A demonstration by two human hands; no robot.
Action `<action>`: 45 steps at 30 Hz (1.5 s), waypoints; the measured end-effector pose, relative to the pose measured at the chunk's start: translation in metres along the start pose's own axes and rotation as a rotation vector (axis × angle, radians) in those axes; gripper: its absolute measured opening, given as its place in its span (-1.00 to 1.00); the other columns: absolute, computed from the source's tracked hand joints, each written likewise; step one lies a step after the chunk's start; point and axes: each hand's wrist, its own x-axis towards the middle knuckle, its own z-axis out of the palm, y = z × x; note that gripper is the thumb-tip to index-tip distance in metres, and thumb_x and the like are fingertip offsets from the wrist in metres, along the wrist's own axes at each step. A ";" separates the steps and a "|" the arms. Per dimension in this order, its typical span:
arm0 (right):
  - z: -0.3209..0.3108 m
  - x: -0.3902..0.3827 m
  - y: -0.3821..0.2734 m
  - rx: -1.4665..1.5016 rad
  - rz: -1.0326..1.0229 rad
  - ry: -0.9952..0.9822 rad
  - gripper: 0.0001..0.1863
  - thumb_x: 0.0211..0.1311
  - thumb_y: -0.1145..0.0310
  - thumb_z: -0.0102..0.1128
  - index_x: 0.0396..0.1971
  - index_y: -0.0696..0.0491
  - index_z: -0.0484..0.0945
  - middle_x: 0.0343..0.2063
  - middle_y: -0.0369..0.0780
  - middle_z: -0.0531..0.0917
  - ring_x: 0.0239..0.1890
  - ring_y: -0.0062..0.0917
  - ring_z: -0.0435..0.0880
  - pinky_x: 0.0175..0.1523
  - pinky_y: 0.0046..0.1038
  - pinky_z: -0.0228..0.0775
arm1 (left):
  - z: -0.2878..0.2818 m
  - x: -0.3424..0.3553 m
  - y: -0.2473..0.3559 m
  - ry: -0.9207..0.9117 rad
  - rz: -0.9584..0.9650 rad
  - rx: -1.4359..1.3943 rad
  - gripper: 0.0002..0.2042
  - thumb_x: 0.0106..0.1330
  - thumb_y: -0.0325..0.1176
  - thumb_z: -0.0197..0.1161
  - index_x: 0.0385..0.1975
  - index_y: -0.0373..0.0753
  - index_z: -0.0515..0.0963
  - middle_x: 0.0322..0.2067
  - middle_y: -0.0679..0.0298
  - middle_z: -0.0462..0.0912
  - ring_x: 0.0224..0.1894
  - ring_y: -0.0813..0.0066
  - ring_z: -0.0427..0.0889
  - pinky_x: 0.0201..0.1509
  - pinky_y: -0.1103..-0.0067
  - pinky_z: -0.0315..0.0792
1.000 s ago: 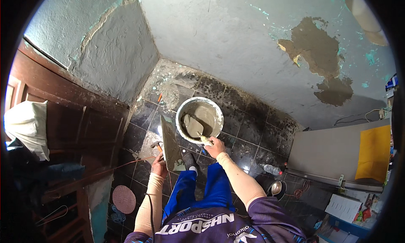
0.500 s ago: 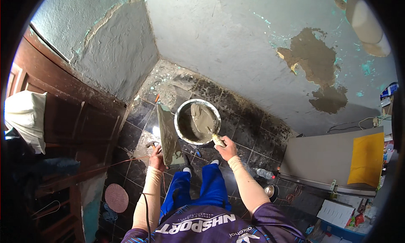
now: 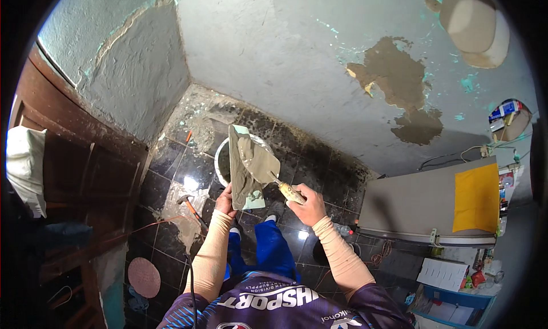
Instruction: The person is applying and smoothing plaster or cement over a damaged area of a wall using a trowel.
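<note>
Mortar lies in a thick, uneven heap along a pale green board, which I see held up near the bucket, covering part of its mouth from this view. The board's far and near ends show bare, so I judge it loaded but not fully covered.

Over its right side sits the trowel, its blade coated grey; whether it presses into the heap or is just above it, I cannot tell. My right hand is closed around the trowel's pale, smeared handle. My left hand grips the board near its lower left edge, most of the fingers hidden from me.

Just left of that forearm, a hammer with an orange and black handle lies untouched on the dark tiled floor.

Further out, the left wall carries a broad, rough grey coat, which looks to me like work already laid on, though its surface is ridged rather than smooth. Across the corner, a ragged brown patch interrupts the other wall's paint; I judge that area unfinished, but cannot tell whether it is bare or damp.
</note>
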 end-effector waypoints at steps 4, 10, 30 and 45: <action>-0.020 0.003 -0.013 -0.191 -0.128 0.083 -0.72 -0.12 0.35 0.21 -0.34 0.09 0.46 -0.48 -0.08 0.60 -0.41 -0.15 0.58 -0.30 -0.31 0.42 | 0.008 -0.010 -0.012 0.067 -0.064 -0.088 -0.57 0.26 -0.55 -0.15 0.18 -0.31 0.26 0.03 0.15 0.47 -0.02 0.36 0.53 0.05 0.54 0.42; -0.036 0.013 -0.035 -0.444 -0.103 0.028 -0.70 -0.11 0.36 0.17 -0.29 0.07 0.44 -0.43 -0.05 0.57 -0.33 -0.12 0.55 -0.20 -0.21 0.40 | 0.018 -0.024 -0.022 0.012 -0.094 -0.038 -0.65 0.32 -0.44 -0.10 0.09 -0.33 0.36 -0.02 0.15 0.51 -0.07 0.38 0.56 0.01 0.53 0.45; -0.039 -0.013 -0.100 -0.687 -0.242 0.094 -0.63 -0.07 0.46 0.12 -0.15 0.07 0.46 -0.49 -0.11 0.46 -0.53 -0.19 0.55 -0.45 -0.29 0.44 | 0.059 0.033 -0.023 -0.047 0.038 -0.280 -0.69 0.35 -0.31 -0.04 0.00 -0.30 0.42 -0.10 0.15 0.56 -0.12 0.34 0.58 -0.07 0.51 0.49; -0.025 -0.030 -0.078 -0.752 -0.242 -0.116 -0.66 -0.09 0.44 0.14 -0.20 0.03 0.46 -0.45 -0.16 0.44 -0.44 -0.26 0.56 -0.36 -0.27 0.45 | -0.001 0.020 -0.028 0.123 -0.024 -0.206 -0.70 0.32 -0.41 -0.09 -0.01 -0.33 0.44 -0.11 0.16 0.57 -0.09 0.34 0.56 -0.04 0.51 0.46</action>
